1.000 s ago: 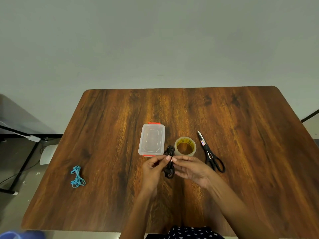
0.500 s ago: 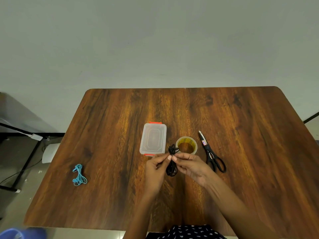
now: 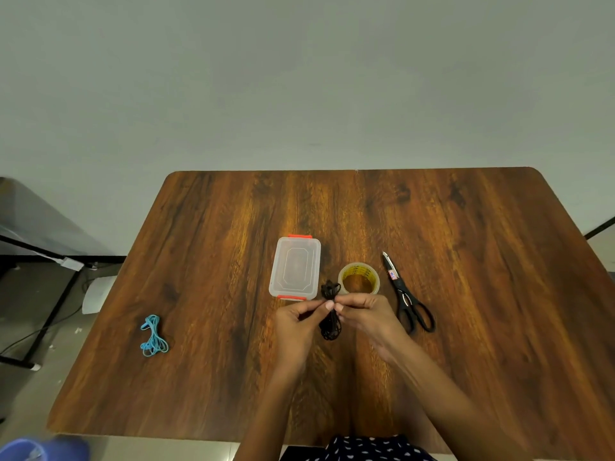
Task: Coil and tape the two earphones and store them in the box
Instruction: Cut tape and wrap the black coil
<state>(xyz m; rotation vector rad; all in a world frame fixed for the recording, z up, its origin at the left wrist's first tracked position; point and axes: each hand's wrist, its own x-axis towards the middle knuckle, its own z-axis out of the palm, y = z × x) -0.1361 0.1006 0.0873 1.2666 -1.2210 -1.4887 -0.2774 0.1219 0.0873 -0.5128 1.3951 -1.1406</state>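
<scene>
Black was the earphone [image 3: 330, 314] you had bunched into a coil, and you held it above the wooden table [image 3: 466, 294], just in front of the box and the tape. Your left hand [image 3: 296, 324] pinched the middle of the coil between thumb and fingertips, and your right hand [image 3: 369, 314] pinched it from the other side, so the tips of both hands met at the same spot on the cord. Loops of cord stuck out above your fingers and hung below them. Whether any tape was already on the coil could not be told.

The clear plastic box [image 3: 295, 268] with red clips lay just beyond your left hand, its lid on. The roll of clear tape [image 3: 358, 278] lay flat just beyond your right hand, beside the box. The black-handled scissors [image 3: 406, 296] lay to the right of the tape, blades pointing away from you, close to your right hand but apart from it. The blue earphone [image 3: 153, 336] lay in a loose bundle well off to the left on the table, untouched.
</scene>
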